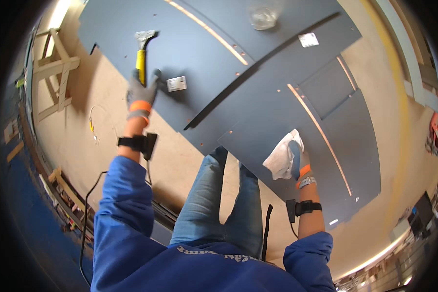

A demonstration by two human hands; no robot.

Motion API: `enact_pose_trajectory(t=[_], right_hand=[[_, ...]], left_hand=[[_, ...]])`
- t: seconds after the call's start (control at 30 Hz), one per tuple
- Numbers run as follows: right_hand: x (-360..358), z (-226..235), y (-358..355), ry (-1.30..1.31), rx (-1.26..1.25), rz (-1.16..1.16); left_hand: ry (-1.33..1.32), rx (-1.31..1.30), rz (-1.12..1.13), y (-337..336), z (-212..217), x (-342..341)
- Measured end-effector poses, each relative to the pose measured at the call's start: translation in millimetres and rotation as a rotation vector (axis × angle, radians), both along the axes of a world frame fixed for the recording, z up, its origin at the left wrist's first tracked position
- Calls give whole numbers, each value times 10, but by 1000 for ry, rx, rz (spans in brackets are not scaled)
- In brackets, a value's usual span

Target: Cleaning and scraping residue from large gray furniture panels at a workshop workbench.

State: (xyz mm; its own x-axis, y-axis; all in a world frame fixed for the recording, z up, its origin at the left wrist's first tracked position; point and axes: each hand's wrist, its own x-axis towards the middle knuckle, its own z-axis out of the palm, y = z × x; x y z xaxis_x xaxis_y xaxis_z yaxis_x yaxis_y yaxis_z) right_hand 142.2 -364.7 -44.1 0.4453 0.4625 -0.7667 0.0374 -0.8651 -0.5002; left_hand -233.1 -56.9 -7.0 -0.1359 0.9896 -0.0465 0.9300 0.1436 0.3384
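My left hand (143, 91), in a grey glove with an orange cuff, is closed round the yellow handle of a scraper (141, 57). Its wide metal head points away from me, above the far-left part of a dark grey panel (194, 58). Right of that hand, a white label (176, 83) sticks to the panel. My right hand (300, 158), also gloved, grips a crumpled white cloth (283, 156) over the nearer grey panel (277, 112). The fingers there are partly hidden by the cloth.
A long dark strip (263, 68) runs slantwise across the panels. Near the far edge stands a clear plastic container (264, 18). Another white label (308, 40) is at the far right. A wooden trestle (58, 73) stands at left, and a black cable (85, 214) hangs by my left arm.
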Motion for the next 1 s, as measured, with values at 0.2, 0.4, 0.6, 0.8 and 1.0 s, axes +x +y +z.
enact_pose_trajectory(t=[0.2,0.4,0.6,0.8,1.0], right_hand=[[137,-596,-582,69,-238,-369],[-40,-374,-293,112,-168,-426],[-2,-424,-351,90,-203,-460],[-27,-457,-327,182,-230,-515],[13,-543,-446,168,-281,-463]], left_hand=[[407,-177,-111,742,-203,392],[334,-401,-219,1071,-255,-97],[380,-500,0,948,-327,-84],[16,-529,-125,951,-281,-198],[-45,-445,-910,169,420,814]])
